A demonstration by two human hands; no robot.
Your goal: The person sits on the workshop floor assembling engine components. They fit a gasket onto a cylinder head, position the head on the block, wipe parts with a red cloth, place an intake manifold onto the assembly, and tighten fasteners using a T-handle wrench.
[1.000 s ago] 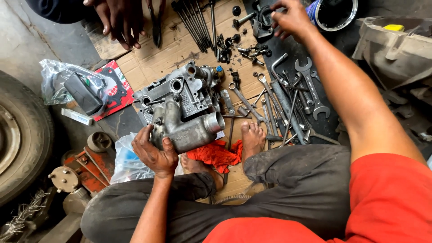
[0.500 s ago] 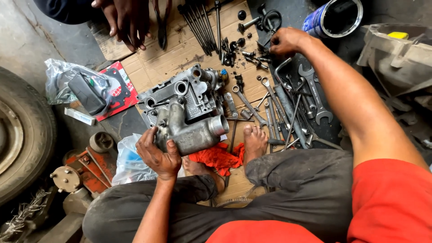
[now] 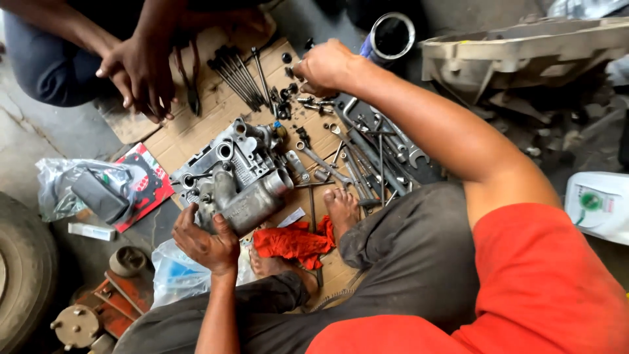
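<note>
A grey metal engine housing (image 3: 239,177) lies on a sheet of cardboard (image 3: 216,111) between my knees. My left hand (image 3: 203,239) grips its near lower corner. My right hand (image 3: 324,65) reaches far forward, fingers curled over small bolts and black parts (image 3: 291,92) on the cardboard; what it pinches is hidden. A pile of spanners and wrenches (image 3: 373,154) lies under my right forearm. An orange rag (image 3: 295,239) sits by my bare feet.
Another person's hands (image 3: 141,75) rest at the cardboard's far left edge beside pliers and long black rods (image 3: 236,78). A tyre (image 3: 23,275) and rusty parts lie left, a plastic-bagged part and red packet (image 3: 98,190) beside them. A tin (image 3: 390,36), a casing (image 3: 524,49) and a white jug (image 3: 599,203) are right.
My right hand has drawn back from the far tools toward the small bolts on the cardboard. The view has tilted, so everything sits lower in frame. My left hand keeps its grip on the housing.
</note>
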